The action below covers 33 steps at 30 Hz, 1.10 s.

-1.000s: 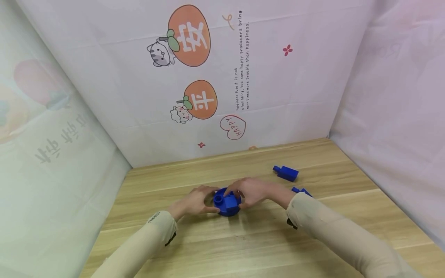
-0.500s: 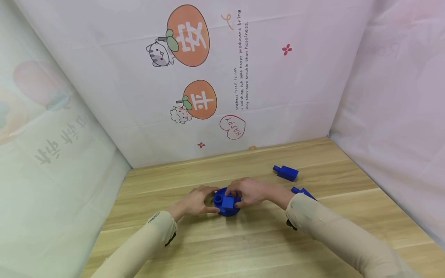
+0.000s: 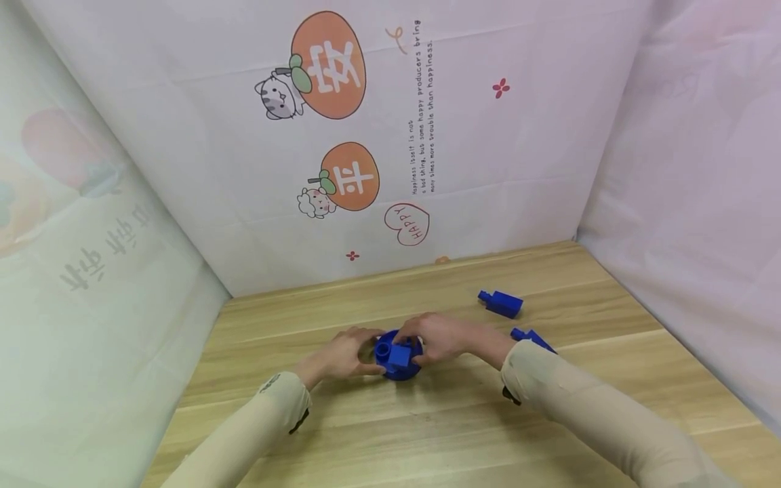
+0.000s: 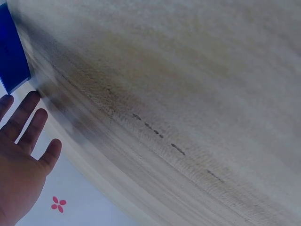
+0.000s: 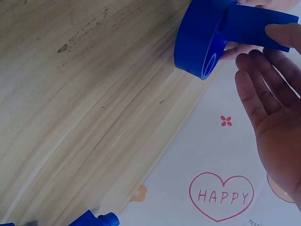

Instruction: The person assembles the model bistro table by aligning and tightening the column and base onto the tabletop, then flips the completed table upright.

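Note:
A blue round base (image 3: 410, 373) with a low rim and a short round socket (image 3: 382, 350) lies flat on the wooden table. Thumb and fingers of my left hand (image 3: 345, 354) span its left side and hold it by the edge. A blue rectangular block (image 3: 399, 356) stands up from the base, pinched by my right hand (image 3: 438, 336) between thumb and fingers. In the right wrist view the block (image 5: 256, 27) projects from the base (image 5: 195, 40). The left wrist view shows only part of the base's side (image 4: 11, 52). Where block and base meet is hidden.
Two more blue pieces lie to the right: a block with a narrow neck (image 3: 504, 304) and another necked piece (image 3: 532, 338), partly behind the right sleeve. A printed white cloth (image 3: 464, 203) rises behind the wooden table (image 3: 390, 434) and along both sides.
The block has turned and shifted slightly left on the base, with the right fingers readjusting around it. The left hand and the base stay in place.

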Available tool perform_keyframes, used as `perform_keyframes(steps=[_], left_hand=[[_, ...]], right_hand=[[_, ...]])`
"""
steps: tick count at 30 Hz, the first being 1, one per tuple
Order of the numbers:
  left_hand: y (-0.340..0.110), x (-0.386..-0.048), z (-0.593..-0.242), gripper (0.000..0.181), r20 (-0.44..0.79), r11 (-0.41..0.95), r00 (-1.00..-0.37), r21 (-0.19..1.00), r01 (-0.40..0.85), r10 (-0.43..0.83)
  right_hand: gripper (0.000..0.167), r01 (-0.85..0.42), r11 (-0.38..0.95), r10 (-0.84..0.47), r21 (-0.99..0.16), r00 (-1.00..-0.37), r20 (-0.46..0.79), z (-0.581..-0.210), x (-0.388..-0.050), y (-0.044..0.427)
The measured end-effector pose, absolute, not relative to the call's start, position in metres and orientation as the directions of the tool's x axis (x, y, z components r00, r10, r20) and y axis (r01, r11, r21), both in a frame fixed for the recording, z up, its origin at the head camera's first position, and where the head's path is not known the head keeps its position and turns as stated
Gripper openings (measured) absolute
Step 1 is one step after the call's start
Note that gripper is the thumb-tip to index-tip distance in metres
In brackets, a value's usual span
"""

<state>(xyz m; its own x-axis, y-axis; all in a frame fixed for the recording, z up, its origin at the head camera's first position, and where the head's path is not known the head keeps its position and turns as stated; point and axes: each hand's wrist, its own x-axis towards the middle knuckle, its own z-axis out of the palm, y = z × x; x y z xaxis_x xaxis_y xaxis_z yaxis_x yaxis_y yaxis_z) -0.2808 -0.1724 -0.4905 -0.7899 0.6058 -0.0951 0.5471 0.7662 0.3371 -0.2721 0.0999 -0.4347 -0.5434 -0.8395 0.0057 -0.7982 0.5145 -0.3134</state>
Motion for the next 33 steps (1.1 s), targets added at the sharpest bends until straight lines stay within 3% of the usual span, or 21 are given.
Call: perform_keyframes(steps=[5,13,24,33], left_hand=[[-0.1724,-0.2804,-0.4926,0.088,-0.092,0.768,-0.793,0.338,0.544,0.603],[-0.1724,-0.2794,-0.4906,0.088,-0.087,0.765,-0.795,0.354,0.538,0.6],[-0.1722,-0.2813,-0.4933,0.086,-0.076,0.752,-0.779,0.331,0.569,0.623],[-0.1714,-0.2811,-0.4929,0.087,-0.084,0.761,-0.786,0.334,0.556,0.612]], right_hand=[[0.04,-0.798,0.506,-0.841,-0.327,-0.541,0.018,-0.4348,-0.2724,0.1004],[0.049,-0.795,0.506,-0.843,-0.336,-0.538,0.003,-0.4342,-0.27,0.0978],[0.034,-0.806,0.506,-0.828,-0.306,-0.554,0.089,-0.4375,-0.2701,0.0924],[0.038,-0.804,0.506,-0.825,-0.311,-0.557,0.095,-0.4351,-0.2697,0.093]])
